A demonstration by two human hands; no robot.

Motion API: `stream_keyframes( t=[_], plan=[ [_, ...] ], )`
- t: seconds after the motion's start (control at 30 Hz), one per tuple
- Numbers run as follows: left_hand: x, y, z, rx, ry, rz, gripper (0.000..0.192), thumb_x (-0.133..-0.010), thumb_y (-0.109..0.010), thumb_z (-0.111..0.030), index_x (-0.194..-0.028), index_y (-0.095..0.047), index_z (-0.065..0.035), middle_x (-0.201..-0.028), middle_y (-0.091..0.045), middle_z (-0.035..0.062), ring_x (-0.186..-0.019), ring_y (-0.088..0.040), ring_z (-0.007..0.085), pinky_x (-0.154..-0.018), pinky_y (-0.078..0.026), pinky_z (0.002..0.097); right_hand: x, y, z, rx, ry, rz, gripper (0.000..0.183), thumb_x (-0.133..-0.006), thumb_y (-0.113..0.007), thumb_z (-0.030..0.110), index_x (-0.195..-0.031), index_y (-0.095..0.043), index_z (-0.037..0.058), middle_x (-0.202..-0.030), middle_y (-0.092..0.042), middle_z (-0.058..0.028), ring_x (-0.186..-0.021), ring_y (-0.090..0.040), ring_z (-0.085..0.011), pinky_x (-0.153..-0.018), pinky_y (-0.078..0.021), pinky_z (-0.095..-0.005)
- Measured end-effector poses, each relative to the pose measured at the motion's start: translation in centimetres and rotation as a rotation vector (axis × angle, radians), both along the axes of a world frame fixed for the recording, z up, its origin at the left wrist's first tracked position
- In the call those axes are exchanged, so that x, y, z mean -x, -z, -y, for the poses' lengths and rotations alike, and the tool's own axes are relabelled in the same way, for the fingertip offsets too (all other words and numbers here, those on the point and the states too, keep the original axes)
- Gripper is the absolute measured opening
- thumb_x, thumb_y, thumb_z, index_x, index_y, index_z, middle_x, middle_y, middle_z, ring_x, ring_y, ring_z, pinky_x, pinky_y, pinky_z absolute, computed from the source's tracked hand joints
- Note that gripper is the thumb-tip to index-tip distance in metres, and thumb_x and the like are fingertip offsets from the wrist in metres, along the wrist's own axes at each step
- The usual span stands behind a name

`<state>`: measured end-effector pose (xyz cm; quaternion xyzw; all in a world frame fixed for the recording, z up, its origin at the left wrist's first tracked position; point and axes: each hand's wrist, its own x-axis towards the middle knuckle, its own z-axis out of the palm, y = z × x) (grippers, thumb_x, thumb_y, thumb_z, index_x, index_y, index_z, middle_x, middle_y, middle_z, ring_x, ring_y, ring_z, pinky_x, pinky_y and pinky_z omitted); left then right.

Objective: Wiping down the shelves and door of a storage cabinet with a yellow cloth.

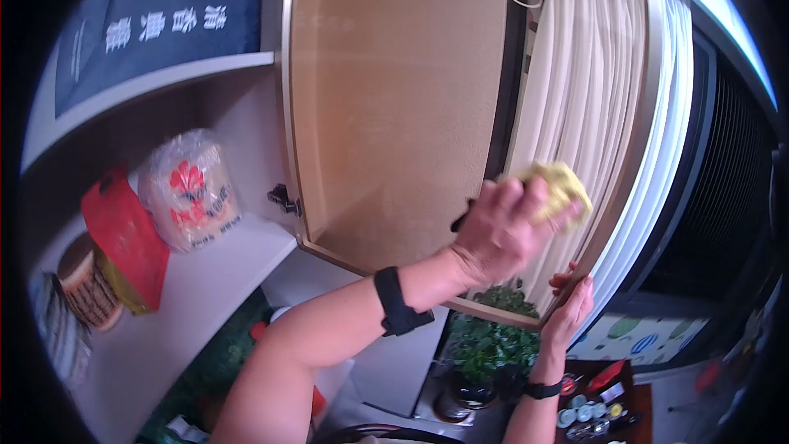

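Note:
A cabinet door with a glossy glass panel and a metal-look frame stands swung out in front of me. My left hand, blurred, presses a crumpled yellow cloth to the panel near its lower right. Pale curtains and green leaves show in the glass; whether reflected or seen through it, I cannot tell. My right hand grips the frame's outer edge near the bottom corner. A black hinge joins the door to the cabinet on the left.
On the cabinet shelf stand a plastic-wrapped package, a red bag and a wood-patterned canister. A blue bag bearing writing lies above. Below the door are a potted plant and a tray of small items. White curtains hang right.

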<state>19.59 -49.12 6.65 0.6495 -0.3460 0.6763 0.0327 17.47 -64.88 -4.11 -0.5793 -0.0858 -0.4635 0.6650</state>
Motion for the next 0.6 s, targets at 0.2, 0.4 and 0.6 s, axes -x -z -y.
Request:
stream_keyframes(
  t=[0.2,0.4,0.6],
  plan=[
    [0.1,-2.9,-1.4,-0.067,0.030,0.059,0.040,-0.083,-0.054,-0.024,-0.123,-0.054,-0.0285,-0.100,-0.045,0.0030,-0.085,-0.045,0.0170,-0.069,-0.042,0.0292,1.0,0.0,-0.6,0.039,0.018,-0.001,0.047,-0.097,-0.029,0.036,-0.106,-0.054,-0.0023,-0.071,-0.060,-0.0064,-0.063,-0.054,-0.0108,-0.060,-0.0399,-0.0228],
    [-2.8,-10.3,-12.9,0.340,-0.098,0.055,0.053,-0.077,-0.056,-0.010,-0.127,-0.042,-0.0149,-0.098,-0.053,0.0133,-0.084,-0.054,0.0309,-0.074,-0.044,0.0425,0.4,0.2,-0.6,-0.002,0.019,0.021,0.046,-0.098,-0.030,0.036,-0.103,-0.054,-0.0032,-0.070,-0.059,-0.0060,-0.062,-0.053,-0.0104,-0.058,-0.0389,-0.0229],
    [-6.2,-12.2,-24.2,0.604,-0.264,0.098,0.050,-0.080,-0.054,-0.011,-0.127,-0.038,-0.0077,-0.106,-0.051,0.0191,-0.097,-0.050,0.0368,-0.083,-0.041,0.0449,0.8,0.0,-0.8,0.024,0.076,0.025,0.051,-0.096,-0.032,0.044,-0.096,-0.052,-0.0026,-0.065,-0.054,-0.0046,-0.057,-0.047,-0.0084,-0.055,-0.0348,-0.0218]
  ],
)
